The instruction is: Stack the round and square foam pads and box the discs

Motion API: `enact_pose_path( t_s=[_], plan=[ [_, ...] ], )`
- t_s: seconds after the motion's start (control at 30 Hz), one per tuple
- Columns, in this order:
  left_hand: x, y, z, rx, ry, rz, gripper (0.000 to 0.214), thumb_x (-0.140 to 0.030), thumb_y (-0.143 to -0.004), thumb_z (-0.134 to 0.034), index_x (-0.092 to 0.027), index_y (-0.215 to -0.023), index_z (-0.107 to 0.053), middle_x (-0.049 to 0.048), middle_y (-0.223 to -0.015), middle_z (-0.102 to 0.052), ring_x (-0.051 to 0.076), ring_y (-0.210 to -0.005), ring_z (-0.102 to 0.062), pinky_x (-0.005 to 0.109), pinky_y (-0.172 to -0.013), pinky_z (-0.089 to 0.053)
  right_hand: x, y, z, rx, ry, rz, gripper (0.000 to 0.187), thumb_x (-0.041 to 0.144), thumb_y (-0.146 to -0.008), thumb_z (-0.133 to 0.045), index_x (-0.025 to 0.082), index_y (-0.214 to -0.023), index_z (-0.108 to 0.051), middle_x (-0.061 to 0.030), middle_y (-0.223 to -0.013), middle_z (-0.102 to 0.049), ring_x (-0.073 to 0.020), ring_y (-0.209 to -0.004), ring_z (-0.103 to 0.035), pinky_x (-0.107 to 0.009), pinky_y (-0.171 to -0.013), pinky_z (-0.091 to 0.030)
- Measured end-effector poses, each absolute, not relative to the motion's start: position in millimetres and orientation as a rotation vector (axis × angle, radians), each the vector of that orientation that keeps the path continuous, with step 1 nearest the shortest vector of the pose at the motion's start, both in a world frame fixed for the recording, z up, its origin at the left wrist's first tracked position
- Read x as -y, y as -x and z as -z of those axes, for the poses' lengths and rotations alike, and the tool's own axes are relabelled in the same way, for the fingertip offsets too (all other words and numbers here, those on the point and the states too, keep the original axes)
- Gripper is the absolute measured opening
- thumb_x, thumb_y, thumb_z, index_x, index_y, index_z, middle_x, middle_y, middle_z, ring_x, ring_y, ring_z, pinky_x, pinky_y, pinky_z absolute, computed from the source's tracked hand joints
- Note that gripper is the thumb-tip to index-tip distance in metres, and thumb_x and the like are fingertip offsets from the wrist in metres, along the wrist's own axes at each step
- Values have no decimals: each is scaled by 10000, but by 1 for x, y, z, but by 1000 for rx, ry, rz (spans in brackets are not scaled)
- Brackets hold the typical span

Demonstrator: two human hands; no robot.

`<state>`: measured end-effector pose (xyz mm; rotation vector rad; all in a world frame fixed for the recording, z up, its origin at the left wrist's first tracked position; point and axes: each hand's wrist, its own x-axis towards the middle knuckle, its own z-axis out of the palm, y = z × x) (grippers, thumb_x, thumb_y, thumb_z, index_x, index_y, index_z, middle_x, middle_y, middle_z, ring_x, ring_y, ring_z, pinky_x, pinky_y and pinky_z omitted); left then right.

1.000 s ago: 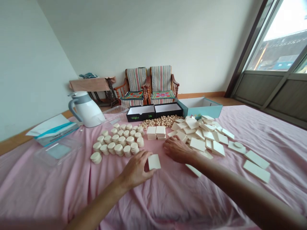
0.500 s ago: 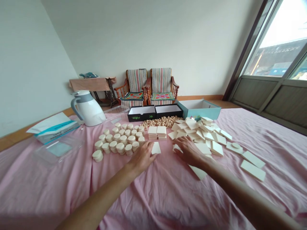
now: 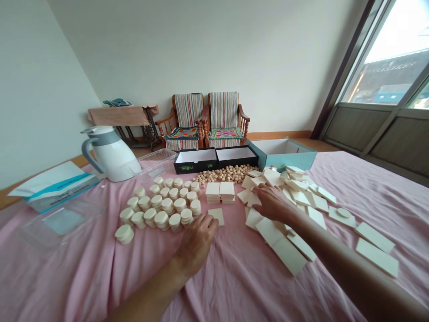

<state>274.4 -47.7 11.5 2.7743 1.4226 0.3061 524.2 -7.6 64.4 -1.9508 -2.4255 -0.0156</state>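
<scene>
My left hand (image 3: 197, 239) rests on the cloth with bent fingers, its fingertips touching the near-left edge of a thin square wooden tile (image 3: 217, 216) that lies flat. Just beyond that tile stand two short side-by-side stacks of square tiles (image 3: 220, 189). Over on the right, my right hand (image 3: 273, 202) reaches onto a loose pile of pale wooden tiles (image 3: 298, 194), fingers apart and touching pieces at its left side. Longer rectangular pieces (image 3: 284, 250) lie below my right wrist. Left of my left hand, round wooden discs (image 3: 161, 219) are stacked in several small piles.
Small wooden beads (image 3: 228, 173) lie heaped before two black open boxes (image 3: 196, 167). A light blue box (image 3: 290, 160) stands behind the pile. At left are a white jug (image 3: 115, 156), a clear plastic tray (image 3: 60, 223) and a white-and-blue package (image 3: 60, 188). Pink cloth (image 3: 228, 277) covers the surface.
My right hand has moved farther onto the tile pile, uncovering pieces near its front. My left hand has drawn slightly toward me from the single square tile, which now lies flat. The view has shifted slightly.
</scene>
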Motion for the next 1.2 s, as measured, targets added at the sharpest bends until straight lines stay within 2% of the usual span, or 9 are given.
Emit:
enact_pose_path(
  t_s=[0.1, 0.27, 0.4, 0.5, 0.67, 0.8, 0.93, 1.03, 1.2],
  plan=[
    [45, -272, -9, -1429, -2736, -337, 273, -29, -898, -399, -180, -1028, -585, 58, -1016, -595, 207, -980, -537, 356, -880, -460, 10, -517, -67, 2447, 2023, 53, 351, 339, -797, -615, 126, -1075, -629, -164, -1095, -627, -309, -1080, -513, -403, -847, -365],
    [44, -272, -9, -1459, -2672, -385, 301, 16, -863, -370, -173, -961, -582, 65, -1017, -591, 200, -991, -542, 349, -886, -454, 10, -514, -64, 2508, 2016, 143, 310, 338, -786, -629, 123, -1010, -637, -166, -1081, -635, -306, -1062, -535, -393, -863, -352],
    [42, -271, -7, -1467, -2647, -409, 298, 31, -841, -372, -167, -937, -573, 65, -991, -582, 195, -950, -553, 343, -861, -462, 10, -510, -65, 2410, 2045, 222, 181, 160, -813, -504, 106, -934, -627, -146, -930, -668, -277, -926, -599, -348, -771, -364],
    [40, -270, -2, -1465, -2637, -444, 259, 14, -850, -386, -172, -881, -563, 55, -958, -571, 188, -915, -561, 335, -848, -469, 13, -502, -69, 2261, 2040, 222, 255, 78, -844, -384, 119, -959, -608, -110, -817, -669, -223, -789, -617, -312, -686, -353],
    [39, -267, 3, -1421, -2661, -555, 200, -75, -910, -400, -181, -930, -569, 52, -1001, -568, 185, -952, -571, 336, -877, -476, 19, -491, -69, 2324, 1875, 115, 264, 190, -827, -480, 130, -1037, -629, -114, -935, -670, -246, -893, -596, -309, -722, -368],
    [40, -270, -1, -1356, -2748, -531, 205, -107, -932, -406, -185, -1016, -575, 54, -1030, -587, 197, -979, -566, 348, -875, -480, 17, -497, -55, 2438, 1766, -29, 360, 153, -758, -536, 127, -1103, -635, -127, -1057, -653, -259, -1003, -562, -317, -807, -380],
    [40, -273, -5, -1393, -2751, -424, 193, -84, -921, -412, -172, -961, -578, 58, -981, -597, 199, -949, -567, 341, -839, -480, 16, -502, -43, 2532, 1644, -199, 433, 106, -733, -537, 136, -1158, -618, -126, -1132, -636, -243, -1061, -547, -316, -871, -376],
    [39, -274, -5, -1449, -2711, -399, 192, -53, -898, -420, -169, -925, -570, 58, -971, -591, 197, -941, -567, 334, -823, -473, 19, -499, -42, 2532, 1667, -214, 416, 103, -757, -526, 145, -1162, -613, -128, -1128, -631, -240, -1064, -544, -317, -876, -376],
    [40, -275, -5, -1501, -2698, -370, 186, -36, -878, -426, -170, -851, -552, 56, -941, -578, 193, -914, -568, 328, -810, -465, 21, -490, -38, 2435, 1734, -160, 312, 273, -815, -565, 130, -1086, -627, -127, -982, -649, -253, -987, -561, -325, -838, -383]
  ],
)
